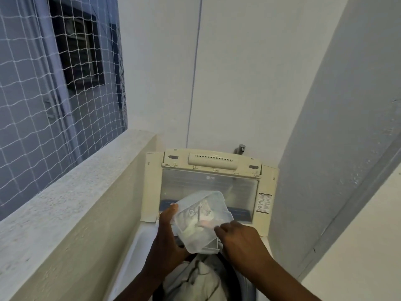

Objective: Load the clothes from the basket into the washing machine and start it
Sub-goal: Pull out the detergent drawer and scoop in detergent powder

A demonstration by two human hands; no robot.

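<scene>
A cream top-loading washing machine (149,192) stands against the back wall with its lid (208,181) raised upright. Pale and grey clothes (201,276) fill its drum at the bottom of the view. A translucent plastic container (201,218) is tipped above the drum opening. My left hand (167,237) grips the container's left side, thumb along its rim. My right hand (240,242) holds its lower right corner with curled fingers. The basket is not in view.
A waist-high concrete parapet (82,192) runs along the left, with white safety netting (43,88) above it. White walls close in behind and on the right. A metal tap (240,148) sticks out of the wall behind the lid.
</scene>
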